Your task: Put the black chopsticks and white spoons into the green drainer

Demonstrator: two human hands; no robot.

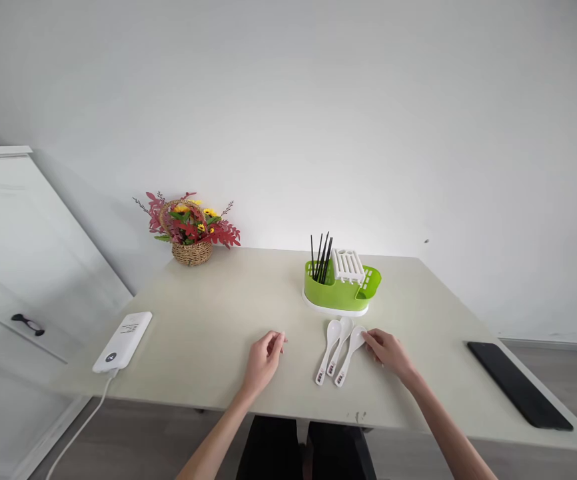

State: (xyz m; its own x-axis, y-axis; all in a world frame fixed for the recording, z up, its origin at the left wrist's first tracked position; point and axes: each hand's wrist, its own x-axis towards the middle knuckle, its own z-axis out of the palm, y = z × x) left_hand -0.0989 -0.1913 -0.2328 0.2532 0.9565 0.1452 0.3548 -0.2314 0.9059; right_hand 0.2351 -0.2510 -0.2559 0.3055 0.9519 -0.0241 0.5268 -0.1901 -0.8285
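Three white spoons lie side by side on the table, handles toward me: a left spoon (327, 351), a middle spoon (340, 346) and a right spoon (350, 355). The fingertips of my right hand (387, 350) are closed at the bowl edge of the right spoon, which still lies on the table. My left hand (264, 359) rests to the left of the spoons with its fingers curled in, and nothing shows in it. Behind the spoons stands a green cutlery holder (336, 295) on a white base, with several black chopsticks (321, 259) upright in its left compartment and a white slotted rack (348, 265) on top.
A wicker basket of flowers (192, 253) stands at the back left. A white power bank (123, 341) with a cable (86, 421) lies at the left edge, and a black phone (518, 385) at the right. A white cabinet (23, 247) adjoins the table's left side.
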